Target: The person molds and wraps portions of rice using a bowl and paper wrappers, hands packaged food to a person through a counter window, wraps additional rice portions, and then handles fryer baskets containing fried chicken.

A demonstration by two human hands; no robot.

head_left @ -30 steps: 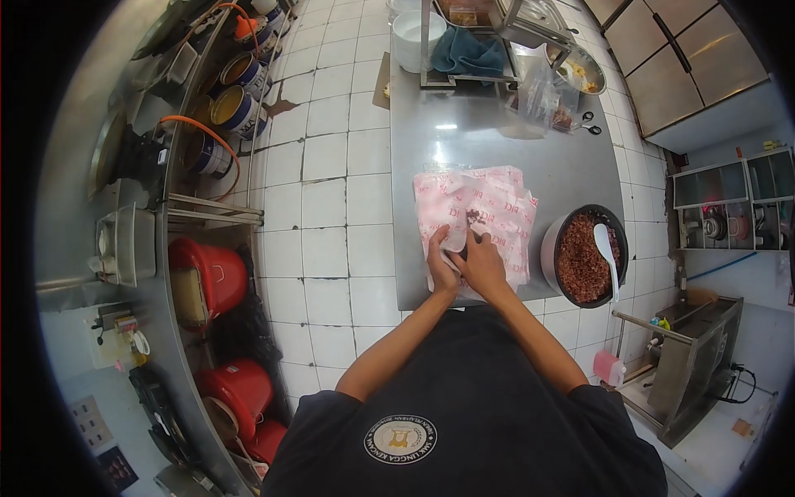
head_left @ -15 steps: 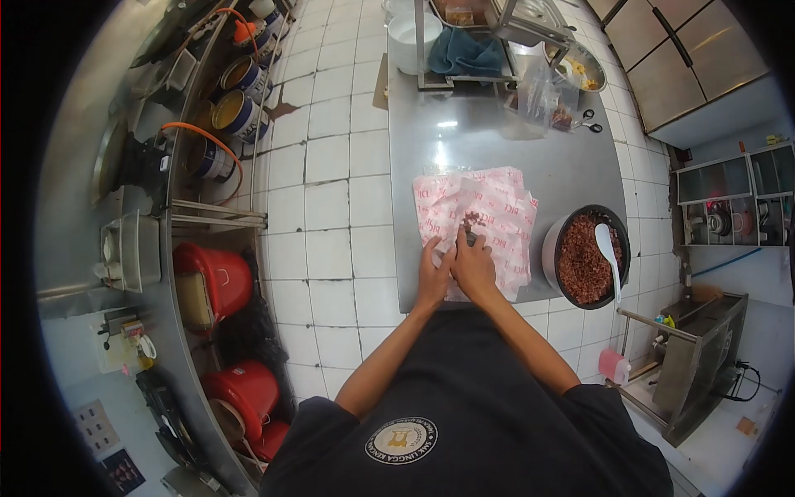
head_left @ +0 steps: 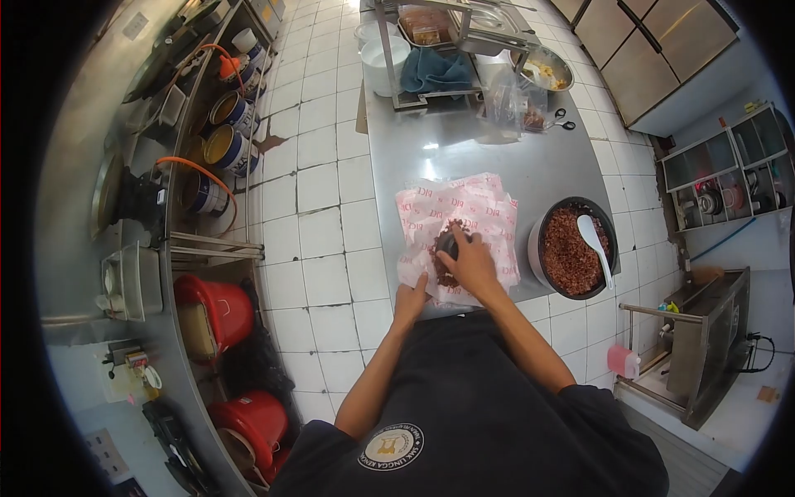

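A stack of white food wrapping paper with pink print (head_left: pixel 489 195) lies on the steel table. Reddish-brown rice (head_left: pixel 447 277) is spread in a patch on the top sheet. My right hand (head_left: pixel 475 269) grips a small dark round cup (head_left: pixel 450 244) that sits on this rice, fingers around its side. At the lower left edge of the paper, my left hand (head_left: pixel 409 300) is closed on the sheet's border. To the right, a black pot (head_left: pixel 613 217) holds more of the same rice, with a white rice paddle (head_left: pixel 593 239) lying across it.
Farther back on the steel table (head_left: pixel 397 149) are clear plastic bags (head_left: pixel 503 103), scissors (head_left: pixel 563 121), a metal bowl of food (head_left: pixel 553 66), and a rack with a blue cloth (head_left: pixel 435 73). White bowls (head_left: pixel 383 62) are stacked at its left. Shelving with tins (head_left: pixel 232 149) and red tubs (head_left: pixel 217 306) stands leftward.
More rice now shows on the paper, spread around the dark cup. My left hand has moved left and down to the paper's edge, apart from the right. The view has shifted slightly.
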